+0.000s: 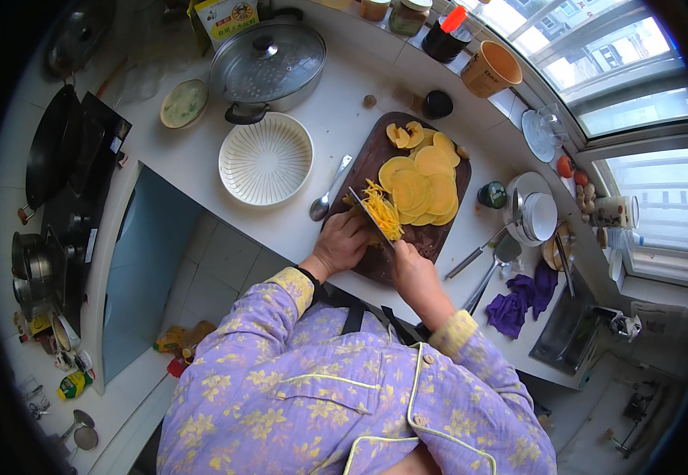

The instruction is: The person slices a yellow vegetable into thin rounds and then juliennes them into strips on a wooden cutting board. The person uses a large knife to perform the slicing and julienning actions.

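A dark wooden cutting board lies on the counter before me. Overlapping round orange-yellow slices, apparently squash, cover its right part, with hollow end pieces at the far end. My right hand grips the handle of a kitchen knife, its blade standing edge-down on the board. Thin squash shreds are heaped against the blade's right side. On the other side, my left hand curls its fingers close to the blade, pressing down squash that is mostly hidden beneath them.
Left of the board are a metal spoon, a ribbed white plate, a lidded pan and a small bowl. At right are a green-lidded jar, spatula, stacked bowls, purple cloth and sink.
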A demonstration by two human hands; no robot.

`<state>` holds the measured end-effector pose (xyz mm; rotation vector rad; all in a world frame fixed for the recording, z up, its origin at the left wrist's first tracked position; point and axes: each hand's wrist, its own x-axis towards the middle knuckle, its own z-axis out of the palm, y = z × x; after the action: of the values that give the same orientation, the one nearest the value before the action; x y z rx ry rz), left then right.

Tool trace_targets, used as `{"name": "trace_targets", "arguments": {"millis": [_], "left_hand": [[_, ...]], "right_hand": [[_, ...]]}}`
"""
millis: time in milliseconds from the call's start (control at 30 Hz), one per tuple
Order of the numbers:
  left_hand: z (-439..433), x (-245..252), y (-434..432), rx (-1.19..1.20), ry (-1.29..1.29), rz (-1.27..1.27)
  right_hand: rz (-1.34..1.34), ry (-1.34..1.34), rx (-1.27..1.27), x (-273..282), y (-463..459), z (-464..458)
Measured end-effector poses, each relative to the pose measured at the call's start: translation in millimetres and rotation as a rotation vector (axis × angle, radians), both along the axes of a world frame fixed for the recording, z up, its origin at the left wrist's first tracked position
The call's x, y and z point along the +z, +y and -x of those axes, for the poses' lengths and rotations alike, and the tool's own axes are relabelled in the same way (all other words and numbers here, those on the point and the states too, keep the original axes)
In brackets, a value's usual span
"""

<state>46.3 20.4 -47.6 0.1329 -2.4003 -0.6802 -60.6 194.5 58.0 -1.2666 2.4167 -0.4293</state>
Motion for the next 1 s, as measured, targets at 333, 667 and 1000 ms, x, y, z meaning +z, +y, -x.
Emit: {"name": "trace_targets", "arguments": {"millis": [333,667,1000], "left_hand": [[0.6,-5.0,-0.7,0.004,0.003,-0.021],[-1.8,-5.3,-0.8,-0.008,-0.002,-0.028],[-3.0,-4.5,-1.8,0.0,-0.001,-0.017]], "right_hand": [[-0.033,0.011,0.024,14.4,8.6,6.3],[-0.005,0.005,-0.006,6.0,8.6,4.5],[-0.016,0.009,-0.057,1.9,-2.4,2.8]]}}
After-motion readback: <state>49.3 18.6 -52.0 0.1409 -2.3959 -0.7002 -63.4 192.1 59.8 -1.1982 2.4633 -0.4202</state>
